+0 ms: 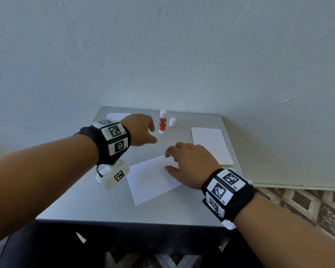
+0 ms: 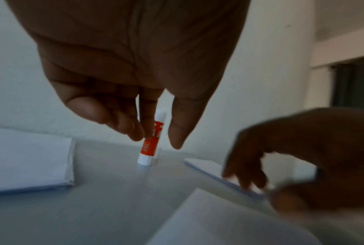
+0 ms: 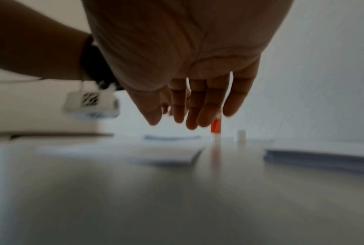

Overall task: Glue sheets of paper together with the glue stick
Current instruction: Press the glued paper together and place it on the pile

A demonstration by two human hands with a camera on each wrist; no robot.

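Observation:
An uncapped red-and-white glue stick [image 1: 162, 122] [image 2: 151, 142] [image 3: 216, 127] stands upright near the table's far edge, its white cap [image 1: 172, 121] [image 3: 241, 136] beside it on the right. My left hand [image 1: 143, 130] [image 2: 155, 136] hovers just left of the stick, fingers loosely apart, touching nothing. A white sheet [image 1: 151, 180] [image 2: 229, 220] lies skewed at the table's middle. My right hand [image 1: 184, 161] [image 3: 187, 116] is over its far right corner, fingers spread and relaxed; the sheet's far edge looks slightly raised near the fingertips in the left wrist view.
A stack of white paper [image 1: 211, 145] [image 3: 323, 157] lies at the right side of the grey table [image 1: 85, 206]. Another paper stack [image 1: 116, 115] [image 2: 28, 159] lies at the far left. The wall rises right behind the table. Patterned floor shows on the right.

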